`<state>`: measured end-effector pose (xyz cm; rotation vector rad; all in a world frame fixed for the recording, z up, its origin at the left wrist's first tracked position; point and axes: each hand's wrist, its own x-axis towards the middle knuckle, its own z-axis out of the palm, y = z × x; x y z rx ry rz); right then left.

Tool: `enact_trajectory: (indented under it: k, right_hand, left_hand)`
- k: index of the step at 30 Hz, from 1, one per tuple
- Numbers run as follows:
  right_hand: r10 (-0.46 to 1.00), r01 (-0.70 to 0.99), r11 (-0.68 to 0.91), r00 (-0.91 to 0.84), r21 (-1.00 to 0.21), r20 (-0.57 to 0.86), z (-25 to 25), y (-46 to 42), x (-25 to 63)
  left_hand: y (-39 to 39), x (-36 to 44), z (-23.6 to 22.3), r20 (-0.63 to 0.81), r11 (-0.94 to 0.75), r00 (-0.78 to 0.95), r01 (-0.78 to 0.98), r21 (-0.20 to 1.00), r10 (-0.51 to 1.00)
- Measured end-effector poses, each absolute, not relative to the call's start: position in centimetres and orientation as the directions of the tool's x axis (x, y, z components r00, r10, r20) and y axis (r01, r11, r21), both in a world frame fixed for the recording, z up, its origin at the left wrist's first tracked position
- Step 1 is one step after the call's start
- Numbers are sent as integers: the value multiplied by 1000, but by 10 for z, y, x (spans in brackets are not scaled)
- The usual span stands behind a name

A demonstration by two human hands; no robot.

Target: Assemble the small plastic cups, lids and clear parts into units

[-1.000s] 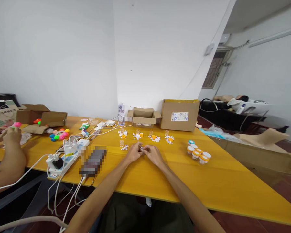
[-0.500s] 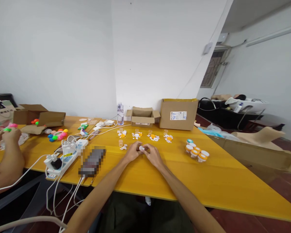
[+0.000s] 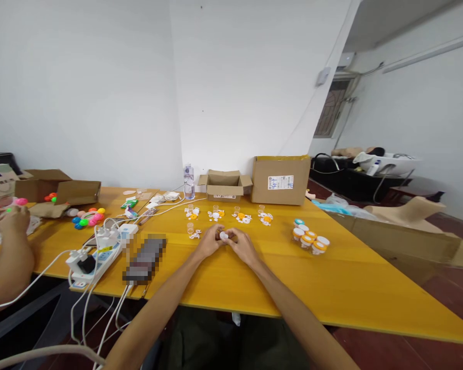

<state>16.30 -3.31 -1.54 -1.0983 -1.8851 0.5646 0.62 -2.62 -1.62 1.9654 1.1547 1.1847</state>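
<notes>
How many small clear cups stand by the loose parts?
5: four in the back row (far-left cup, second cup, third cup, far-right cup); fifth cup nearer, left of the left hand, which may hide another.

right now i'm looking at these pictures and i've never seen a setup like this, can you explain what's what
There is no machine here: these are a person's own bare hands, seen by one camera worn on that person's head, looking forward and down. The left hand and right hand meet over a yellow-brown table, their fingers holding a small white round piece.

Beyond them lie little groups of white and orange parts with small clear cups. To the right is a cluster of lidded containers. At the back stand an open carton, a bigger box and a bottle. To the left are a power strip and colourful balls; the hand at the far left belongs to someone else.
</notes>
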Motion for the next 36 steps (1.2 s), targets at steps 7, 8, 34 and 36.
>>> enact_trajectory:
  k: [7, 8, 34, 36]
  right_hand:
    - [867, 524, 493, -234, -694, 440, -10, -37, 162]
    - [869, 535, 490, -232, -688, 438, -9, -38, 162]
    - [884, 797, 372, -150, -475, 442, -22, -26, 181]
    - [879, 815, 388, -188, -430, 438, -25, -23, 184]
  left_hand:
    - [-29, 7, -12, 377, -451, 254, 390, 803, 891]
    - [-30, 7, -11, 367, -444, 258, 391, 806, 894]
    - [-29, 9, -18, 375, -448, 246, 537, 715, 894]
    - [-29, 9, -19, 378, -457, 259, 564, 688, 889]
